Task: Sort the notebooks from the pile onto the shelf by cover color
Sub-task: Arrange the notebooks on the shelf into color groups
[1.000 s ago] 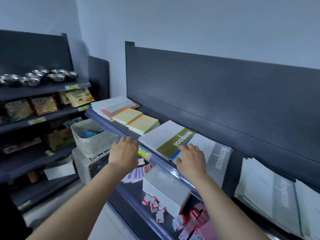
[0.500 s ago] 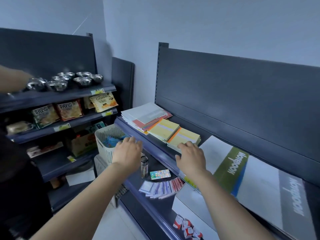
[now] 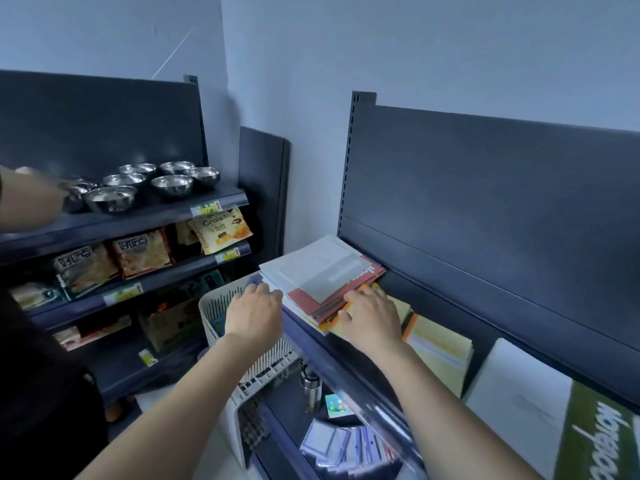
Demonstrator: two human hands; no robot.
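Shop corner, pale wall (image 3: 398,46) behind dark shelving; the shelf (image 3: 306,337) ran along a dark back panel (image 3: 485,188) w/ a raised front lip. The pile (image 3: 322,271) sat at the shelf's far left end, mixed covers: white on top, red, purple & orange edges fanned out below, reaching the lip. Left hand (image 3: 254,315) was at the pile's near-left corner, fingers loosely curled, gripping nothing I could see. Right hand (image 3: 372,318) lay flat-ish, fingers relaxed, tips at the pile's right edge & partly over the yellow stack (image 3: 438,344) just beside it. Risks, imo: the pile was ragged, so lifting from one side could slide top covers off toward the basket (image 3: 214,317) below-left. Pulling one cover from mid-pile could drag its neighbours, and a careless nudge could shove the yellow stack out of line. Further right lay a white/green notebook (image 3: 533,403). The left unit held bowls (image 3: 171,184) & snack bags (image 3: 142,254); another person's arm (image 3: 27,202) reached in there.
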